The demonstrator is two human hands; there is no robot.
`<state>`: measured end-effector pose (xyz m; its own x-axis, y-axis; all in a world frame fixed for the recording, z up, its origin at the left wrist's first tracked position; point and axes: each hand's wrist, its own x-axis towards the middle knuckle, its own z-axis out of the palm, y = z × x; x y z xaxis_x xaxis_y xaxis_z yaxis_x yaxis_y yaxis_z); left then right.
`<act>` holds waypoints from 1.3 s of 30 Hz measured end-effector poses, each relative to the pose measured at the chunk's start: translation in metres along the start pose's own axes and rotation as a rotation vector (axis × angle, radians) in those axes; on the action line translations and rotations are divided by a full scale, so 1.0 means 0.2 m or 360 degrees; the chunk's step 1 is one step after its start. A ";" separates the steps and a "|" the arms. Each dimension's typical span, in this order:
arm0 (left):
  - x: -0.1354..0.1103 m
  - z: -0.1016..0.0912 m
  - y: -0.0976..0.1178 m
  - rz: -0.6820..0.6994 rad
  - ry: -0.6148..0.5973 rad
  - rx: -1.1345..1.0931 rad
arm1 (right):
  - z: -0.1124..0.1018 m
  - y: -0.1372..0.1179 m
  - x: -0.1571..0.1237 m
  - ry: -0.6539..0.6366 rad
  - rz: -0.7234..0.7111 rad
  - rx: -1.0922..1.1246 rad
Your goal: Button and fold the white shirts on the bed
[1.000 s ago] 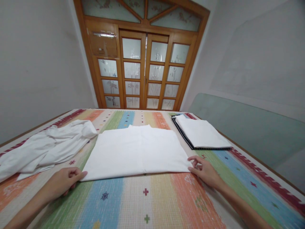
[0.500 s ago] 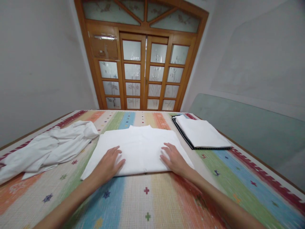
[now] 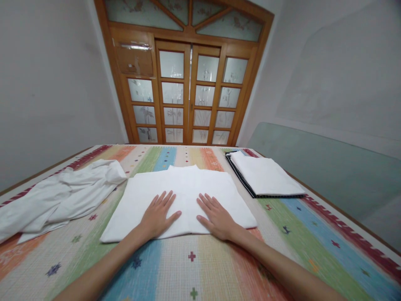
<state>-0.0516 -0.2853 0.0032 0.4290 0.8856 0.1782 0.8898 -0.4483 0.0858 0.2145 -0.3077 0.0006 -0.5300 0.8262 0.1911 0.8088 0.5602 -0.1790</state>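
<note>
A white folded shirt [image 3: 184,188] lies flat in front of me, its collar edge pointing away. My left hand [image 3: 159,215] rests palm down on its near left part, fingers stretched out. On the near right part lies my right hand [image 3: 215,215], also flat with the fingers extended. Neither hand grips the cloth. To the left, a crumpled white garment [image 3: 78,190] is spread loosely. At the right sits a stack of folded clothes, with a white folded garment [image 3: 266,175] on top of a black one [image 3: 242,179] edged in white.
Everything lies on a striped, multicoloured bed cover [image 3: 175,276]. A pale green headboard-like panel [image 3: 328,171] runs along the right side. Beyond the far edge stand wooden doors [image 3: 189,96] with glass panes, between grey walls.
Both hands have moved inward toward the shirt's middle and flattened onto it with fingers straighter. The shirt's near edge sits slightly closer to me.
</note>
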 end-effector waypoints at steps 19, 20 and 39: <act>-0.43 -0.02 -0.42 -0.0117 0.0128 0.0154 | 0.00 0.33 -0.14 0.0104 0.0565 -0.0241; -0.45 -0.01 -0.40 -0.0123 0.0145 0.0161 | 0.00 0.29 -0.13 0.0099 0.0532 -0.0228; -0.51 -0.10 0.13 0.0370 0.0019 0.0053 | 0.00 -0.21 0.33 -0.0198 -0.0203 0.0114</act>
<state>-0.0762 -0.3896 0.0063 0.6213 0.7573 0.2010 0.7719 -0.6357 0.0089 0.1456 -0.2765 0.0217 -0.6580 0.7468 0.0964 0.7152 0.6599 -0.2301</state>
